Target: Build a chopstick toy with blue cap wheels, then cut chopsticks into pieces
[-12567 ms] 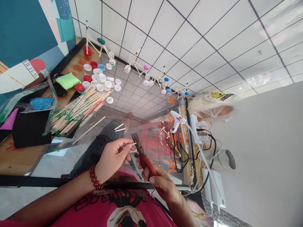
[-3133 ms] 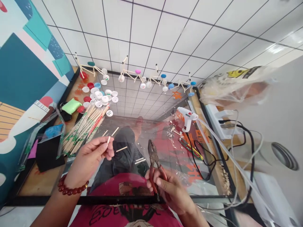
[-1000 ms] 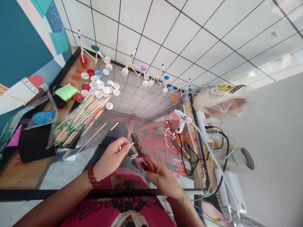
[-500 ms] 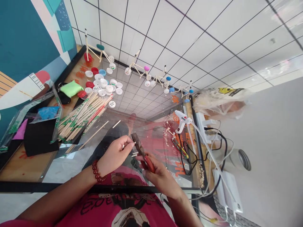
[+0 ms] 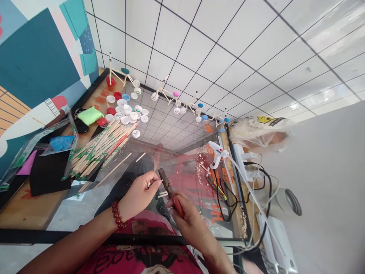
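Observation:
My left hand [image 5: 139, 195], with a red bead bracelet at the wrist, pinches a short wooden stick; most of it is hidden by the fingers. The stick's pale tip sits at the jaws of the pliers [image 5: 166, 182]. My right hand [image 5: 190, 217] is closed round their red handles. Just below the jaws, short cut stick pieces [image 5: 163, 195] lie on the glass table. Another short stick [image 5: 140, 157] and one long stick [image 5: 114, 170] lie beyond my left hand.
Left are a bundle of wooden sticks [image 5: 98, 150], bottle caps [image 5: 125, 110] and a green clay pack [image 5: 89, 115]. Small stick-and-cap models [image 5: 162, 91] line the far edge. A white glue gun [image 5: 217, 153], cables [image 5: 228, 201] and a power strip [image 5: 242, 161] are right.
The view has tilted up slightly, so the table sits lower in it. The pliers have turned a little and look narrower at the jaws. Both hands keep their holds.

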Action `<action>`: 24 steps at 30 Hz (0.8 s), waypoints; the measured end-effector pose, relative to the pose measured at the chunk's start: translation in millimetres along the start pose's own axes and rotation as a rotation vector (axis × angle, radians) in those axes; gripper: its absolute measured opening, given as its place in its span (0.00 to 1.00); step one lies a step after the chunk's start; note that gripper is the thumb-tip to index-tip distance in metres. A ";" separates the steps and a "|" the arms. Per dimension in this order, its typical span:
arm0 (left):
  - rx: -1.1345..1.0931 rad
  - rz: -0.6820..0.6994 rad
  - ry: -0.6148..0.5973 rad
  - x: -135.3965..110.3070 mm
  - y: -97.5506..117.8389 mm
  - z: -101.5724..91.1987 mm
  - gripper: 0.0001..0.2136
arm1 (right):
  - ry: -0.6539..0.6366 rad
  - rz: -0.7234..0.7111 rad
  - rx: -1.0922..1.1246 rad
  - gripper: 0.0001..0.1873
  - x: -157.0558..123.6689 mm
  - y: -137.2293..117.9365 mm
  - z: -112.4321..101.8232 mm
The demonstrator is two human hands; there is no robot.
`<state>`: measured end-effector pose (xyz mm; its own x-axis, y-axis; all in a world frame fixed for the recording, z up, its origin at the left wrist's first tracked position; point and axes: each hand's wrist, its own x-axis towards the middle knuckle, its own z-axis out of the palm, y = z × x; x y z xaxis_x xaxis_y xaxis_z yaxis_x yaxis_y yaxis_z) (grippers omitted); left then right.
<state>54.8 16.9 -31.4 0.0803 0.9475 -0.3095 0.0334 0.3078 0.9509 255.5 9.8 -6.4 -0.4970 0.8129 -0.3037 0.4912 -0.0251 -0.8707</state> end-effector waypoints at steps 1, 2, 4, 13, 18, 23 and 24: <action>-0.013 0.001 0.005 -0.3 -0.3 0.5 0.13 | -0.018 0.002 0.030 0.09 -0.2 -1.0 -1.2; -0.030 -0.004 0.004 -0.7 -0.9 1.0 0.13 | -0.041 0.008 0.067 0.10 -0.7 -1.6 -2.4; -0.077 -0.034 -0.017 -1.6 -2.8 1.6 0.12 | -0.088 0.029 0.137 0.13 -2.1 -1.3 -4.4; -0.122 -0.085 -0.055 -2.5 -0.5 -0.8 0.14 | -0.120 0.064 0.111 0.15 -5.5 2.7 -7.0; -0.144 -0.093 -0.062 -2.1 -0.6 -0.2 0.13 | -0.132 0.048 0.106 0.16 -5.6 0.8 -8.1; -0.139 -0.097 -0.066 -2.2 -3.6 0.3 0.13 | -0.138 0.055 0.100 0.12 -4.0 0.8 -4.6; -0.140 -0.098 -0.069 -2.3 -4.2 0.5 0.13 | -0.124 0.052 0.089 0.11 -3.7 1.8 -3.4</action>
<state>55.0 13.4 -34.7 0.1519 0.9055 -0.3962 -0.0941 0.4123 0.9062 260.6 8.7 -5.6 -0.5599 0.7309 -0.3903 0.4564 -0.1211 -0.8815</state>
